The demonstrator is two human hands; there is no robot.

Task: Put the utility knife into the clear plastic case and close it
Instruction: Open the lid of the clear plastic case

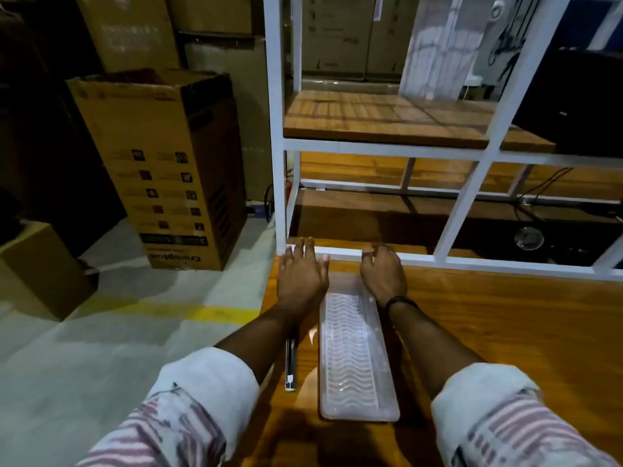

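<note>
The clear plastic case point(357, 358) lies lengthwise on the wooden table point(505, 332). It is long, has a wavy ribbed surface, and its lid is down. The utility knife point(290, 365), slim and dark with a light tip, lies on the table just left of the case, partly under my left forearm. My left hand point(303, 279) rests flat with fingers spread beside the case's far left corner. My right hand point(382, 274) covers the far right corner, fingers curled over the case's far end. The case's far edge is hidden by both hands.
A white metal shelf frame point(354, 253) with wooden boards point(387, 119) stands right behind the hands. The table's left edge runs close to the knife, with concrete floor and a yellow line point(188, 311) below. Cardboard boxes point(161, 170) stand at the left.
</note>
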